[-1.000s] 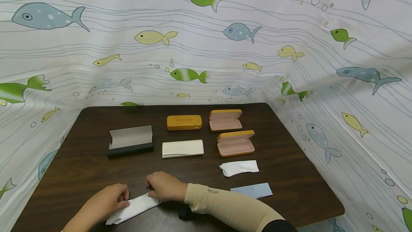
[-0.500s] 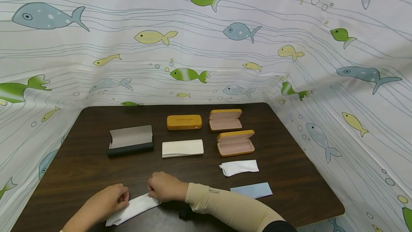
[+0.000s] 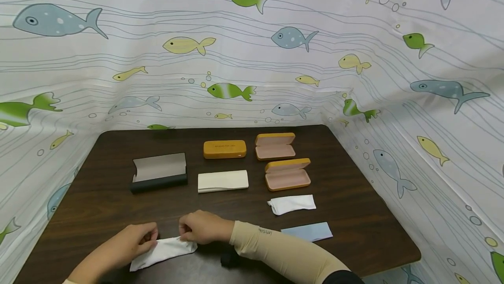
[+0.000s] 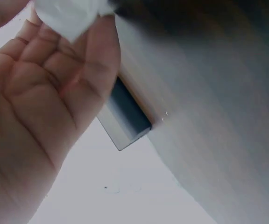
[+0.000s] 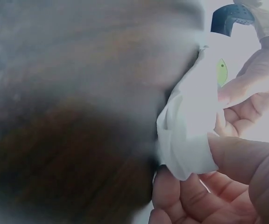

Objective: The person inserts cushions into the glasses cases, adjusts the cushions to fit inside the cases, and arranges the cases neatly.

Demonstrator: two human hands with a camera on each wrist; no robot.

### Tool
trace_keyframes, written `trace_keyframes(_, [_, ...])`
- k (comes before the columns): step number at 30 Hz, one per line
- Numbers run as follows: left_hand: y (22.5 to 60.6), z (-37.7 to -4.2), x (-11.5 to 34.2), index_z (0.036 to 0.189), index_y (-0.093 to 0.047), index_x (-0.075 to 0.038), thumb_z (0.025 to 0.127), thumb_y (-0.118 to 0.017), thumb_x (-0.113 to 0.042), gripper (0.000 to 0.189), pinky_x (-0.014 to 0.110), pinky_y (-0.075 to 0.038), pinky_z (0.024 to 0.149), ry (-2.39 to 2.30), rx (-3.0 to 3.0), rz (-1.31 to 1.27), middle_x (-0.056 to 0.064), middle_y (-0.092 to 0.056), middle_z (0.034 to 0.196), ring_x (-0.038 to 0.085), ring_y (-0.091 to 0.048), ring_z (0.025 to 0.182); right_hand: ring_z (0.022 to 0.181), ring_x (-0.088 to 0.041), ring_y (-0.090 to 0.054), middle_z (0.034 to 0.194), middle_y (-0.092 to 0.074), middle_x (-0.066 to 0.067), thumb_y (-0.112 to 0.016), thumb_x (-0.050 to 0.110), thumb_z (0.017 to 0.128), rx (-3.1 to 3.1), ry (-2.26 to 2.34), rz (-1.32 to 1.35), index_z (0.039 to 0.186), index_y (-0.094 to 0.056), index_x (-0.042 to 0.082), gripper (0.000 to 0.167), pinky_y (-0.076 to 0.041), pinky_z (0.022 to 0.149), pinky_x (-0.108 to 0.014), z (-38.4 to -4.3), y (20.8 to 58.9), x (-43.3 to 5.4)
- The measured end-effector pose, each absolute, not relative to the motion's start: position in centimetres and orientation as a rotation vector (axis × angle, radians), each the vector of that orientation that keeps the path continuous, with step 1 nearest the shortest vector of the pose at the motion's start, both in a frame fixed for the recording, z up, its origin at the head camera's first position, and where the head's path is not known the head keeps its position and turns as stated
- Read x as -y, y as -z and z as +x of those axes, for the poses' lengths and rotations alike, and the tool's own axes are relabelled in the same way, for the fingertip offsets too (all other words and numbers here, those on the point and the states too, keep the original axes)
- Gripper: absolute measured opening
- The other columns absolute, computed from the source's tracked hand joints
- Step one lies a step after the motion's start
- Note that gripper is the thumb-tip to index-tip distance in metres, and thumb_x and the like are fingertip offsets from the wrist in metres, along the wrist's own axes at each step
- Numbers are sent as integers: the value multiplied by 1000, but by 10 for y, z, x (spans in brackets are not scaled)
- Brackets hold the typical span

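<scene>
A folded white cloth (image 3: 163,251) lies slanted at the table's near side, between the two hands. My left hand (image 3: 135,242) pinches its left part between thumb and fingers. In the left wrist view, a corner of the white cloth (image 4: 69,18) shows at the curled fingers of the left hand (image 4: 46,84). My right hand (image 3: 204,227) pinches the cloth's upper right end. The right wrist view shows the right thumb (image 5: 237,156) on top of the cloth (image 5: 186,135) with fingers beneath it. Folds hide whatever may be inside.
Behind the hands are an open dark case (image 3: 159,172), a cream folded piece (image 3: 222,181) and a closed yellow case (image 3: 224,149). Two open yellow cases (image 3: 287,180) (image 3: 274,146), another white cloth (image 3: 292,204) and a light blue cloth (image 3: 309,232) lie to the right.
The left thumb and fingers have shifted slightly on the cloth, and its near left edge has moved up a little. The right hand has barely moved. The head view has shifted slightly.
</scene>
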State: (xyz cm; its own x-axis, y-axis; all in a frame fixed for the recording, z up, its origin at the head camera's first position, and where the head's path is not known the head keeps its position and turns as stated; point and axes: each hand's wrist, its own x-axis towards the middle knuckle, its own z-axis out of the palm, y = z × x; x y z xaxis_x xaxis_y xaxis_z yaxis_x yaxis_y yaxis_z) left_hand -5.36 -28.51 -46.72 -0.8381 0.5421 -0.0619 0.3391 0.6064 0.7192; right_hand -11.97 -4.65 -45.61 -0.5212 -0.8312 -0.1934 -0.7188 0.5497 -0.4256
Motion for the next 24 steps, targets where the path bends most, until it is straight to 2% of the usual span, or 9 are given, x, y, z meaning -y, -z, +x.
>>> trace_keyframes(8, [467, -60, 289, 89, -53, -13, 101, -63, -15, 16, 22, -36, 49, -1193, -2402, 715, -18, -46, 69, -4, -41, 60, 69, 4, -53, 78, -59, 13, -70, 15, 98, -2287, 608, -1220, 98, -69, 12, 3, -43, 62, -10, -134, 457, 43])
trace_keyframes(13, [472, -63, 291, 91, -54, -10, 103, -59, -9, 13, 21, -32, 47, -1295, -2307, 754, -19, -39, 67, -6, -36, 57, 66, 1, -53, 77, -60, 10, -68, 8, 98, -2158, 785, -1084, 100, -70, 7, 3, -47, 59, -13, -141, 459, 40])
trace_keyframes(18, [472, -65, 292, 95, -52, -5, 106, -51, -5, 11, 24, -31, 46, -1382, -2172, 742, -17, -39, 68, -4, -35, 58, 62, -7, -55, 75, -60, 3, -67, 0, 96, -1918, 1032, -786, 102, -69, 0, 6, -52, 53, -22, -144, 463, 37])
trace_keyframes(24, [470, -67, 295, 103, -51, -1, 107, -48, -5, 6, 28, -36, 50, -1421, -2079, 733, -14, -48, 75, -2, -44, 65, 66, -6, -55, 78, -59, 3, -68, -2, 95, -1830, 996, -681, 111, -72, -6, 17, -51, 54, -20, -146, 465, 35])
